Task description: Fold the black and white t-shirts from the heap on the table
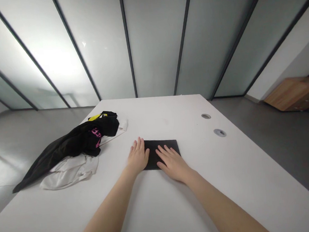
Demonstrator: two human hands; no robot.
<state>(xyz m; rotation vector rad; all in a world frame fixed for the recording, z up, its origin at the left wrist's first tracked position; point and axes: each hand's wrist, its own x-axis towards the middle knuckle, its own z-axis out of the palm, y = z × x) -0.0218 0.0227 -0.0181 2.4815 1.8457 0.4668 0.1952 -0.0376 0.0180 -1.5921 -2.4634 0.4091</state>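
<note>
Two bare hands on a thin black rectangle. The black rectangle (152, 155) lay flat on the worktop (157, 115), to the right of the crumpled black garment (77, 141) with pink lettering, and somewhat nearer the person. The left hand (138, 157) covered the rectangle's left edge and the right hand (172, 162) its right part; both were spread palm down, apart from each other, gripping nothing. Judging by the straight visible edges, the flattening seemed all but complete, with at most a last smoothing left; the material could not be told. The black garment and the white cloth (72, 172) beneath it lay loosely heaped, apparently unarranged. The rectangle's long axis appeared to run sideways, its left end facing the black garment's side, although foreshortening made this uncertain; no mark distinguished one end from the other.
</note>
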